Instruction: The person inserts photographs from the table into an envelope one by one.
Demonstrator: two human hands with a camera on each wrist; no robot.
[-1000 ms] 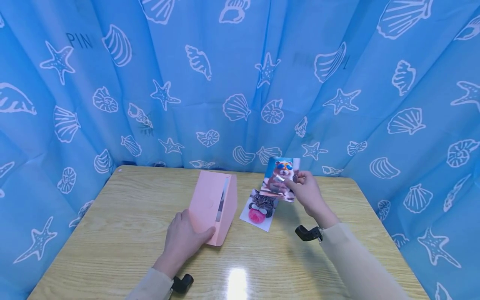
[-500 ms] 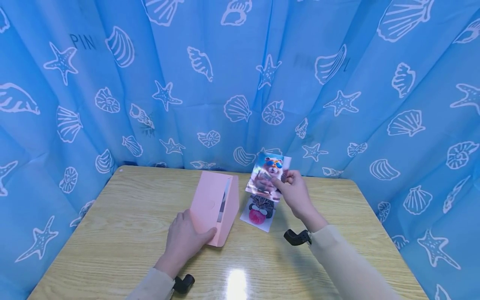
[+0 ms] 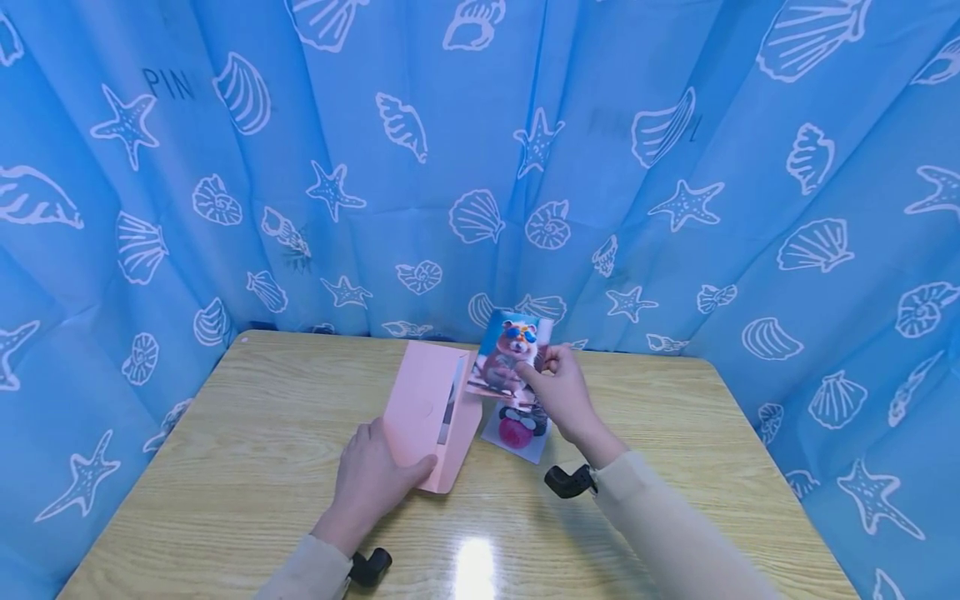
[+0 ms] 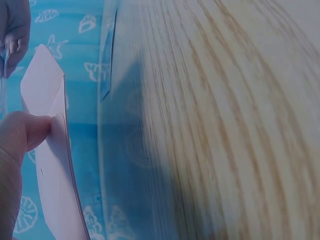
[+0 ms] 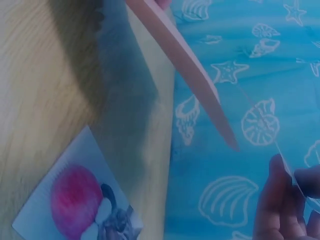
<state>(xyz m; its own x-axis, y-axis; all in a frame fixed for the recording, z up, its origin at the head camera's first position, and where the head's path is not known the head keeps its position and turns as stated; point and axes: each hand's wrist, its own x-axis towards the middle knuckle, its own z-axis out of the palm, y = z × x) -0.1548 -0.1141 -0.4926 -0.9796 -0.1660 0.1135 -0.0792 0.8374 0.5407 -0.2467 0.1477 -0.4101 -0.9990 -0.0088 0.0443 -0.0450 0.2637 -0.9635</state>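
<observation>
My left hand (image 3: 377, 471) grips the lower end of a pink envelope (image 3: 422, 400), its thumb on the flap side. The envelope is held tilted with its flap folded open to the right, and a dark-and-white strip of something shows inside the opening. Between right thumb and fingers, my right hand (image 3: 566, 396) pinches a photo card (image 3: 504, 354) of a hamster in sunglasses. The card's lower left corner overlaps the envelope's flap in the head view. Below it on the table lies a cat photo card (image 5: 75, 200) with a pink ball, partly covered in the head view.
The wooden table (image 3: 262, 467) has its far edge just beyond the hands. A blue curtain (image 3: 480, 150) with white shells and starfish hangs behind and at both sides. Black wrist cameras (image 3: 568, 482) sit at both cuffs.
My right hand has carried the hamster card leftward, from beyond the cat card to the envelope's flap. My left hand has stayed nearly still with the envelope.
</observation>
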